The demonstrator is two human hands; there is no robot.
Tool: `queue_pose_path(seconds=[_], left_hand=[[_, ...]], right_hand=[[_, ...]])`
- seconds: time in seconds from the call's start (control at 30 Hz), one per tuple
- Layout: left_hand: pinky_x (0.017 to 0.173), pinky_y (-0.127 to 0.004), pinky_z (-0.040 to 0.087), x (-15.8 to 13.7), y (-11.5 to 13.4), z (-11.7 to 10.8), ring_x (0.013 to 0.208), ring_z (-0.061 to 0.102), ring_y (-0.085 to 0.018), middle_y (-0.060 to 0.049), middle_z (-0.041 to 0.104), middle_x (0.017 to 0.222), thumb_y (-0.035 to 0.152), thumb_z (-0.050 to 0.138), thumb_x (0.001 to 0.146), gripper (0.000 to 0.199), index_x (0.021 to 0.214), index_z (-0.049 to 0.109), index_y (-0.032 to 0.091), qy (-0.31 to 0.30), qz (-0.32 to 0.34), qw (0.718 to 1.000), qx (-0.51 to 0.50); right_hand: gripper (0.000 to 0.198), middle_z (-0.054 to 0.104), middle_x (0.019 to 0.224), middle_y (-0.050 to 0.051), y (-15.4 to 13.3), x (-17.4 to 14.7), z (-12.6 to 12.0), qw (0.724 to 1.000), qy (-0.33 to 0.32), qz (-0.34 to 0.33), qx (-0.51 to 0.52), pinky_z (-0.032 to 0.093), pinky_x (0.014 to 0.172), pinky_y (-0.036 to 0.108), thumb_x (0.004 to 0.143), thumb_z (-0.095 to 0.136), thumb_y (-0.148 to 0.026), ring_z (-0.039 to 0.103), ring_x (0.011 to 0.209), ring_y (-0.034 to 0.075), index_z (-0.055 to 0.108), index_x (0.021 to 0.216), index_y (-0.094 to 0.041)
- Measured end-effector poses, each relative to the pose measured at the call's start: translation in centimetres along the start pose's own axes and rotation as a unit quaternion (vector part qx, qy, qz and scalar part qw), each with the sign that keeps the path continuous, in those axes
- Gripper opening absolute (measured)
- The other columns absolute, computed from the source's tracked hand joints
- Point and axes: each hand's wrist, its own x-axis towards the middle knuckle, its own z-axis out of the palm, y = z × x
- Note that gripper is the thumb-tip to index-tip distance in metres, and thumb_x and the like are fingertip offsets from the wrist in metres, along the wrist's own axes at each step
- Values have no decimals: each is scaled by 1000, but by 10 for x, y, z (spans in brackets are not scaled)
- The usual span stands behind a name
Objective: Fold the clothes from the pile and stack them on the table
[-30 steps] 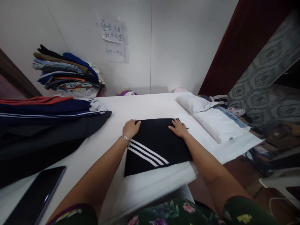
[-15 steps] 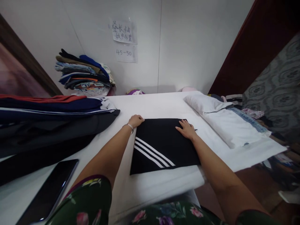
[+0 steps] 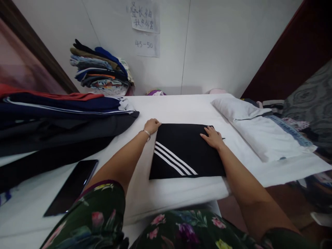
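Note:
A black garment with three white diagonal stripes lies folded into a neat rectangle on the white-covered table. At its far left corner, my left hand is closed, the thumb and fingertips pinching the edge. My right hand rests palm down over the far right part of the cloth, fingers spread. A small dark tip pokes out past the right side of the garment beside that hand.
Long dark and red clothes are heaped at left, near a black phone. Folded clothes are stacked at the back left. White folded clothing lies at right, close to the table's edge. Handwritten paper signs hang on the wall.
My view has shifted down and to the left, so everything appears higher and further right. Both hands stay at the same places on the black garment.

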Motion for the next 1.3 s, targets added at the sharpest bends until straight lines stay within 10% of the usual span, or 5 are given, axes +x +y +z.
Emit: queue_pose_path(seconds=[0.17,0.4,0.73,0.97,1.3], left_hand=[[88,-30,47,-65,4,-7,98,63,-20,-8,70,107,41,47,89,36,104,68,17,18,23,999,-27],[114,-45,27,-167,13,19,142,28,-27,-12,42,150,49,45,92,55,137,49,17,-2,242,970,28],[115,-46,26,-169,8,25,144,26,-28,-11,41,151,50,41,92,57,139,48,18,11,238,971,32],[116,-48,27,-161,2,31,144,26,-29,-12,38,153,51,48,87,58,133,53,17,30,193,977,-84],[107,-41,41,-149,-2,3,128,51,-28,-15,50,143,48,61,80,72,142,39,19,-6,-96,917,-387]], right_hand=[[63,27,157,10,1,0,0,1000,1,-3,5,20,114,53,93,36,-57,18,146,27,39,145,-21],[64,24,158,9,0,0,1,1000,-2,2,9,16,114,52,93,36,-57,15,147,26,37,146,-21],[55,28,157,7,12,-33,-38,968,40,67,240,25,115,36,91,49,-45,28,143,22,48,140,-21],[64,50,143,12,45,-118,-22,851,87,150,496,39,108,38,84,58,-41,48,131,24,46,141,-16],[79,51,142,13,33,-149,-19,787,97,176,584,41,107,43,69,76,-42,55,123,28,46,140,-22]])
